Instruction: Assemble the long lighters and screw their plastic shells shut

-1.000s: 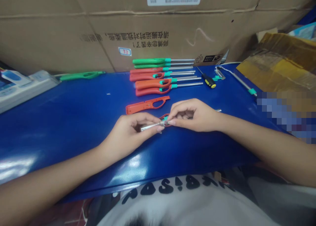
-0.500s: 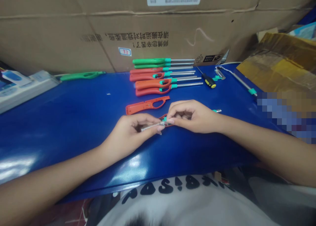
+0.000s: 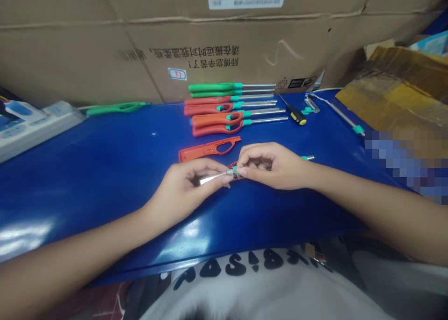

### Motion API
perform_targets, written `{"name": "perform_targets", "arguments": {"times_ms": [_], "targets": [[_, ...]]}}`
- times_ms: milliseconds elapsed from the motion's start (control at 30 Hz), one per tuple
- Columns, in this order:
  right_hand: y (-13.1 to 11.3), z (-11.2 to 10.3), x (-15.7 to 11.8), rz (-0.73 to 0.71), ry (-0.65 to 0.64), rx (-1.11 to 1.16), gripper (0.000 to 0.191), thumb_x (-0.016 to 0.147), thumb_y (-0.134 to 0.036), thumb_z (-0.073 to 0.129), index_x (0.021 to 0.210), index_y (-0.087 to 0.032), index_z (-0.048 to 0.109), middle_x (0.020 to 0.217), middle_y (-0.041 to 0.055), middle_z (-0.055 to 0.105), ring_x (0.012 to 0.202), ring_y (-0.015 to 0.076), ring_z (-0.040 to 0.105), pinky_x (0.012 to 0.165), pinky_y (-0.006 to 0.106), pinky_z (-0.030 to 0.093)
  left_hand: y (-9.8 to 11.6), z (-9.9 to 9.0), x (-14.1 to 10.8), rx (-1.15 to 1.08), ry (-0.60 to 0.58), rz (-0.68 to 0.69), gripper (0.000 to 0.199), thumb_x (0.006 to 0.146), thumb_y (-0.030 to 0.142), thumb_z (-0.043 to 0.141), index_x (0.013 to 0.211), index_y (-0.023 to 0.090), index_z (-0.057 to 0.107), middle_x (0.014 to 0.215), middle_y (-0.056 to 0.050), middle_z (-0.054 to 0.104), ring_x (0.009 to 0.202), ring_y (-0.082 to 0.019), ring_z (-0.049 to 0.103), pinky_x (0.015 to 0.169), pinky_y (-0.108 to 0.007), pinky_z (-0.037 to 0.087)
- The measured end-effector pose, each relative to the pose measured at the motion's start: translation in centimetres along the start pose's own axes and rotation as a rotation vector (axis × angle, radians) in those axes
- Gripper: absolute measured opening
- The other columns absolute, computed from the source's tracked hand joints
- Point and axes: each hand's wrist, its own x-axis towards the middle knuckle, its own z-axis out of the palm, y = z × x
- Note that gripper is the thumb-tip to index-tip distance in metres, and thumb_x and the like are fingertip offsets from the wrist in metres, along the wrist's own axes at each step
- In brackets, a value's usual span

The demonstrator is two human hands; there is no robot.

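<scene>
One shiny part [image 3: 212, 177] is grasped by left hand [image 3: 187, 182] and right hand [image 3: 275, 166]; six lighters [image 3: 210, 119], one screwdriver [image 3: 297, 114] are laid farther.

Room at centre left, tabletop [image 3: 115, 170] wide open; mid-frame, left hand [image 3: 185, 182] and right hand [image 3: 276, 166] block the lane; upper centre, lighters [image 3: 241, 104] and carton [image 3: 210, 31] bar the way.

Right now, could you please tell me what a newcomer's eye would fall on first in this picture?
Probably the bright red and green lighters, lying side by side before the cardboard box at the back of the blue table. Nearer, the left hand and right hand pinch a small shiny part, with a loose red handle shell just beyond the left hand.
</scene>
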Motion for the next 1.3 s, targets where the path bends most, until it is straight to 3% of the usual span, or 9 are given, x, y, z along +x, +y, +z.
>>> {"name": "perform_targets", "arguments": {"times_ms": [233,733,1067,1300], "targets": [[0.32,-0.08,0.01,-0.059,0.009,0.05,0.016,0.093,-0.027,0.065,0.094,-0.014,0.075,0.09,0.0053,0.071,0.08,0.013,0.065,0.069,0.025,0.049,-0.5,-0.18,-0.12,-0.008,0.012,0.03,0.019,0.085,0.032,0.078,0.098,0.018,0.076,0.097,-0.003,0.079,0.088,-0.016,0.075,0.084,-0.023,0.06],[0.54,0.36,-0.06,0.087,0.068,0.225,0.018,0.086,-0.032,0.071,0.085,-0.014,0.073,0.086,0.0044,0.073,0.078,0.0135,0.069,0.072,0.026,0.054,-0.33,0.12,0.11,-0.004,-0.011,0.03,0.017,0.087,0.027,0.075,0.101,0.018,0.078,0.101,-0.001,0.08,0.092,-0.013,0.075,0.084,-0.016,0.059],[0.11,0.47,0.04,0.097,0.098,0.229,0.015,0.085,-0.029,0.071,0.081,-0.014,0.071,0.081,0.0027,0.072,0.074,0.0118,0.067,0.069,0.024,0.054,-0.06,0.26,0.04,-0.067,0.005,-0.01,0.015,0.086,0.025,0.076,0.1,0.018,0.078,0.096,-0.001,0.081,0.085,-0.013,0.075,0.079,-0.016,0.06],[-0.27,0.15,0.25,0.179,0.096,0.323,0.012,0.084,-0.025,0.072,0.081,-0.014,0.068,0.067,-0.0039,0.064,0.045,0.003,0.048,0.043,0.02,0.038,0.01,0.18,0.06,-0.077,0.034,-0.032,0.017,0.085,0.024,0.078,0.101,0.017,0.078,0.092,-0.002,0.081,0.075,-0.012,0.074,0.074,-0.018,0.061]]}}
